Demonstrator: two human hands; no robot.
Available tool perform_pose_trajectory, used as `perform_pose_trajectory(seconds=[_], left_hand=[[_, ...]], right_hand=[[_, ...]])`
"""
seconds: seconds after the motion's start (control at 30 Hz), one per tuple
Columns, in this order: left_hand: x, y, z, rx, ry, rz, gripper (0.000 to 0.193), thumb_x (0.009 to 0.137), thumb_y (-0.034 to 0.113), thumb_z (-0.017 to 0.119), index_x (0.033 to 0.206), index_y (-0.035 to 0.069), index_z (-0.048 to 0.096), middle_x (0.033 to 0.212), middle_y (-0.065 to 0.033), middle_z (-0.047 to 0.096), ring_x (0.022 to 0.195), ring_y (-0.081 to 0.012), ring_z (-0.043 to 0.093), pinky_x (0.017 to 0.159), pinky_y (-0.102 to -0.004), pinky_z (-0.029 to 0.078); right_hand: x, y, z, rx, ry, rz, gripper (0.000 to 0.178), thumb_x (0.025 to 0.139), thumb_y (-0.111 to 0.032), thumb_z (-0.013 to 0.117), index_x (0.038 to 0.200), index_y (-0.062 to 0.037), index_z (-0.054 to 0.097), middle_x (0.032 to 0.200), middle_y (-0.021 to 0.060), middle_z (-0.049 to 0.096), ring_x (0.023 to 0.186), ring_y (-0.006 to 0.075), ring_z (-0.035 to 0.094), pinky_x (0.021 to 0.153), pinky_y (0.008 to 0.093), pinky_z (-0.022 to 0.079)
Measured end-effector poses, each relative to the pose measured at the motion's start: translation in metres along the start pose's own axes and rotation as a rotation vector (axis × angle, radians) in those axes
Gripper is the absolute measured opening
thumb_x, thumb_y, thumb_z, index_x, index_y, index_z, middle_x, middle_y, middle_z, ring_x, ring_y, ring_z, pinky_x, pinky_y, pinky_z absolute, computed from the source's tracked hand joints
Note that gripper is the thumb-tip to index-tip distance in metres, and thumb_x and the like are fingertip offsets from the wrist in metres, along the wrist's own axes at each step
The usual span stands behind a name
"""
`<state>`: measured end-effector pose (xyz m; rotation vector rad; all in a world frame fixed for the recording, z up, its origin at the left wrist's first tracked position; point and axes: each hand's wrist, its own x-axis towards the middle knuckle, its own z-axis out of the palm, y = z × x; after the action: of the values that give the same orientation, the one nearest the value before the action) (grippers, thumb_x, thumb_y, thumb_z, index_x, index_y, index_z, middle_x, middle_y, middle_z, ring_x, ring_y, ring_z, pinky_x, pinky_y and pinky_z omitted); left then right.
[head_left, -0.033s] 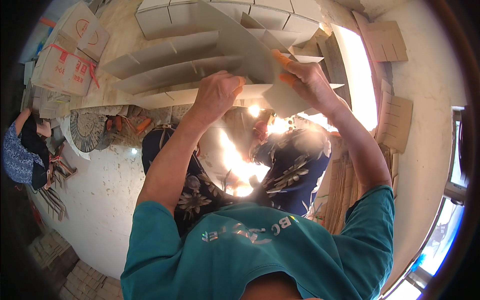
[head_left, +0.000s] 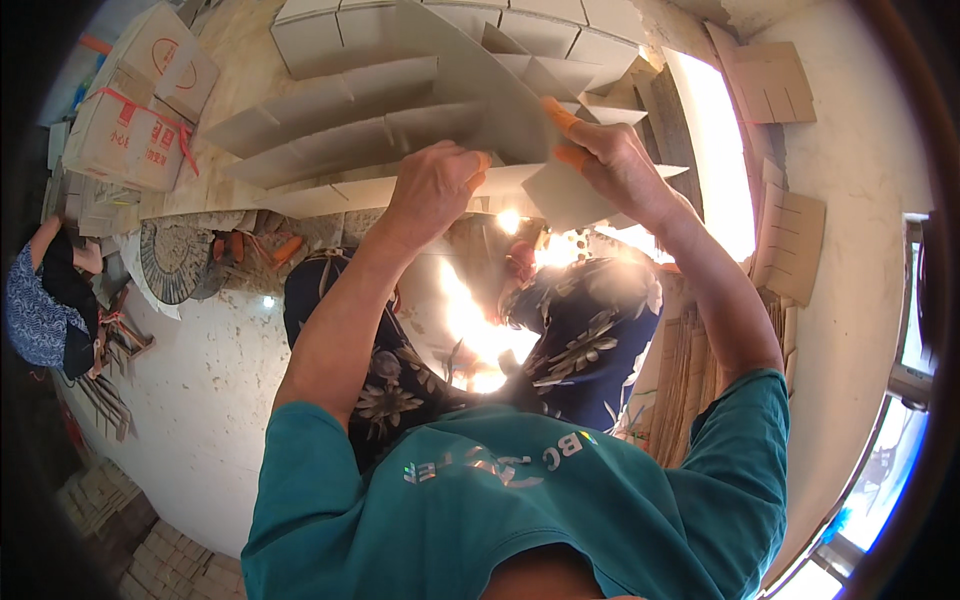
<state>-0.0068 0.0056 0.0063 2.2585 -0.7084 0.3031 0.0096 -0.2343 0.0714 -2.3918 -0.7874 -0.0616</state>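
Several long grey cardboard divider strips [head_left: 350,148] stand on edge, side by side, on the table in front of me. A wider strip [head_left: 490,85] slants across them from the far middle toward my right hand. Orange finger covers show on both hands. My left hand [head_left: 430,190] is closed, its fingers curled over the edge of a near strip; its fingertips are partly hidden. My right hand [head_left: 625,170] pinches the slanting strip near its close end, thumb and forefinger apart along the edge. A cardboard flap [head_left: 568,195] hangs below the right fingers.
Behind the strips stands a row of pale cardboard partitions [head_left: 390,38]. A carton with red tape [head_left: 145,100] is at the far left. Slotted cardboard pieces [head_left: 790,245] lean at the right wall. Another person [head_left: 45,300] is at the left edge. Glare brightens the area between my knees.
The slanting strip and its near flap have shifted slightly by my right hand. Both hands stay nearly in place.
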Motion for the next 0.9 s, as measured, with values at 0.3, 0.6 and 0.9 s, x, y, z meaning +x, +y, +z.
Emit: perform_pose_trajectory(seconds=[0.3, 0.6, 0.9], left_hand=[[0.0, -0.008, 0.001, -0.04, -0.004, -0.062, 0.017, 0.077, 0.005, 0.071, 0.094, 0.004, 0.071, 0.077, -0.0139, 0.062, 0.072, -0.0298, 0.061, 0.066, -0.0398, 0.049], [-0.001, -0.005, -0.001, 0.033, 0.042, -0.001, 0.026, 0.073, 0.011, 0.076, 0.098, 0.004, 0.071, 0.082, -0.011, 0.067, 0.076, -0.0284, 0.063, 0.069, -0.0391, 0.051], [-0.011, -0.007, -0.024, 0.087, 0.103, -0.064, 0.038, 0.07, 0.013, 0.081, 0.105, 0.001, 0.07, 0.089, -0.0137, 0.069, 0.084, -0.029, 0.064, 0.075, -0.0377, 0.051]], right_hand=[[0.013, 0.003, 0.002, -0.069, -0.183, 0.019, 0.024, 0.085, -0.002, 0.065, 0.109, 0.0004, 0.065, 0.074, 0.0214, 0.062, 0.063, 0.0349, 0.06, 0.06, 0.0417, 0.048], [-0.015, 0.015, -0.005, -0.374, 0.14, 0.144, 0.019, 0.088, -0.01, 0.065, 0.106, -0.007, 0.069, 0.094, 0.0122, 0.068, 0.082, 0.0319, 0.065, 0.068, 0.0388, 0.053], [-0.118, 0.075, -0.084, -0.578, -0.088, 0.933, 0.062, 0.078, -0.041, 0.073, 0.121, 0.002, 0.062, 0.103, 0.019, 0.069, 0.1, 0.0297, 0.066, 0.085, 0.0412, 0.05]])
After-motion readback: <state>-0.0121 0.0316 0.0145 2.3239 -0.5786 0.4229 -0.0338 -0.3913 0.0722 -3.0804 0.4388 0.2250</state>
